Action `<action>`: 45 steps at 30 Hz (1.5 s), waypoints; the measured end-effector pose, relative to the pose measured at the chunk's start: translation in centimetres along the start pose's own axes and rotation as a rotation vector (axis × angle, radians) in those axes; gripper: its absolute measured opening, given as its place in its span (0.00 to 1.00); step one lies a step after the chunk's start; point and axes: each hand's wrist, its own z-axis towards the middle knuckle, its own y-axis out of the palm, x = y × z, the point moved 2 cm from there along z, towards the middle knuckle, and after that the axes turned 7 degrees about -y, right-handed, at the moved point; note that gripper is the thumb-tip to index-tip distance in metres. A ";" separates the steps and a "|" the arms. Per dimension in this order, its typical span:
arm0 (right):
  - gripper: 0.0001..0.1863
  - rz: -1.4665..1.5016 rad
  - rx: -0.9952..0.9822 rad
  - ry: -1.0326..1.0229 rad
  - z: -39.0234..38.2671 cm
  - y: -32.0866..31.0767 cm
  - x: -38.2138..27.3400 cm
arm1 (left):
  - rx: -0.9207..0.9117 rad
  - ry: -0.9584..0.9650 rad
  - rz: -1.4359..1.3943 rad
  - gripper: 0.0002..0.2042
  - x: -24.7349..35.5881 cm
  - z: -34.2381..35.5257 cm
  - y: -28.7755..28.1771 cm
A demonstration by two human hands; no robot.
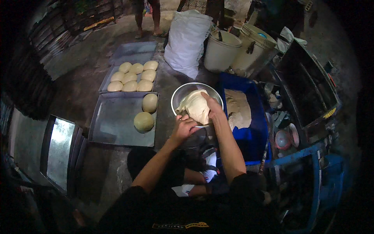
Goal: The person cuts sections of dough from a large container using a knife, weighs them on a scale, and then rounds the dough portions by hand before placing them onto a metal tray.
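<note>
A shiny metal bowl (179, 94) in front of me holds a large pale lump of dough (196, 105). My right hand (213, 107) lies along the dough's right side, its fingers pressed against it. At the near left edge of the bowl, my left hand (184, 127) has its fingers curled in at the dough. Part of the dough's near side is hidden behind my hands. Left of the bowl, two round dough balls (143, 121) sit along the right side of a metal tray (117, 117). Several more dough balls (129, 77) fill the tray beyond it.
A blue bin (255, 136) with floury dough or flour (237, 109) stands right of the bowl. Ahead are a white sack (187, 41) and two buckets (221, 50). Upright trays (60, 150) lean at left; a dark open box (307, 85) stands at right. Someone's legs (147, 17) show at the back.
</note>
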 end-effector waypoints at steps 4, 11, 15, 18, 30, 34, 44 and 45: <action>0.21 -0.019 -0.003 -0.257 -5.0 3.0 -4.8 | -0.153 -0.124 0.069 0.13 -0.8 -0.1 -0.9; 0.21 -0.472 0.181 -0.630 -18.4 3.1 -6.7 | 0.026 -0.648 -1.302 0.35 13.3 0.2 -5.6; 0.20 -0.375 0.159 -0.318 -24.5 2.3 -1.6 | 0.089 -0.736 -1.503 0.31 16.7 -2.4 -3.0; 0.21 0.041 0.162 -0.056 -27.3 -0.8 2.9 | -0.105 -1.026 -1.358 0.26 16.5 -6.9 -2.4; 0.29 -0.724 0.141 -0.382 -29.3 -8.1 10.8 | -0.228 -1.463 -1.822 0.27 15.0 -11.6 -5.9; 0.32 0.124 -0.039 0.024 -31.7 -2.7 11.4 | -0.223 -1.383 -1.674 0.26 14.6 -11.4 -6.8; 0.26 0.519 0.254 0.051 -31.4 -2.9 11.0 | -0.472 -1.427 -1.590 0.31 11.5 -13.5 -2.6; 0.26 0.467 0.310 0.028 -31.4 -3.4 10.8 | -0.492 -1.406 -1.454 0.31 11.1 -13.8 -2.4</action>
